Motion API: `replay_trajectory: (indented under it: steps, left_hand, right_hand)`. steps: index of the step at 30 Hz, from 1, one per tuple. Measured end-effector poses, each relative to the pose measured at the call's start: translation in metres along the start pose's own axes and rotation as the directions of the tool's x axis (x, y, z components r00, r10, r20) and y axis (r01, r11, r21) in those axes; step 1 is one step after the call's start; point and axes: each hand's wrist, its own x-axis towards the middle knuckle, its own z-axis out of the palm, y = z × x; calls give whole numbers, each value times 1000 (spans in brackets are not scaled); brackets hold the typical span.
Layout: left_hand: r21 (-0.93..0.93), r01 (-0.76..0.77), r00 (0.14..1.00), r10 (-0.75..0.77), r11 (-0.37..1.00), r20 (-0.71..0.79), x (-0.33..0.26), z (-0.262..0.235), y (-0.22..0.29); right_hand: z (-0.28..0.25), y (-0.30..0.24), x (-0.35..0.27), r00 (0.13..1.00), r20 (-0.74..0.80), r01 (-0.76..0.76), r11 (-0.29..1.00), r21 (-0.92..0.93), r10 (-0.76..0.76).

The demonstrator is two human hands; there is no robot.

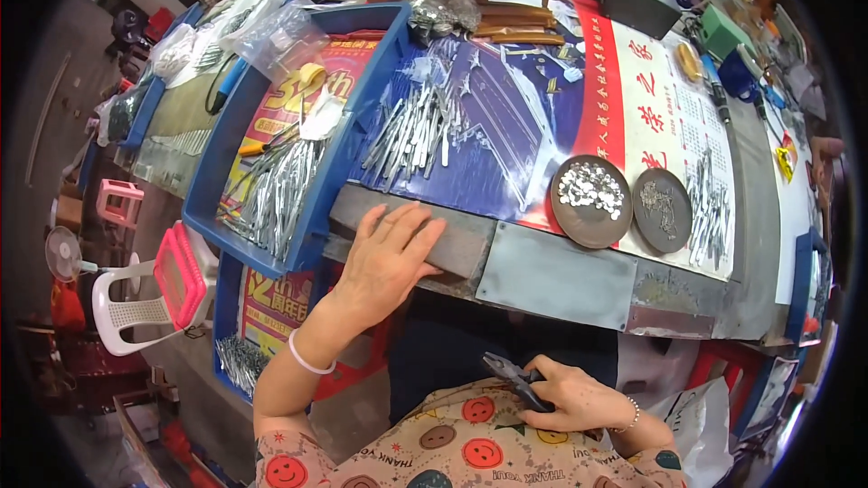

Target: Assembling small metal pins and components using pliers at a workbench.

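Note:
My left hand lies palm down on a dark grey block at the table's front edge. Its fingers are a little apart and nothing shows in them. Close to my body, below the table edge, my right hand is closed around dark-handled pliers, their jaws pointing up and left. Beyond my left hand, a loose heap of thin silvery metal strips lies on the blue printed sheet. To the right stand a brown dish of shiny round discs and a second dish of small pins.
At the left a blue tray holds more metal strips and an orange-handled tool. Another blue tray sits lower. More strips lie right of the dishes. A flat grey plate covers the front edge. A pink-and-white chair stands left.

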Motion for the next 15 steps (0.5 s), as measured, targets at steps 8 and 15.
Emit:
replay_trajectory:
  steps: [8,15]
  left_hand:
    - [-519,77,994,-108,851,-29,7,-54,30]
    - [-965,-212,939,-305,-154,-157,22,-125,130]
  right_hand:
    - [-14,1,13,997,82,1,1000,6,-2]
    - [-6,-8,2,981,73,-184,981,56,179]
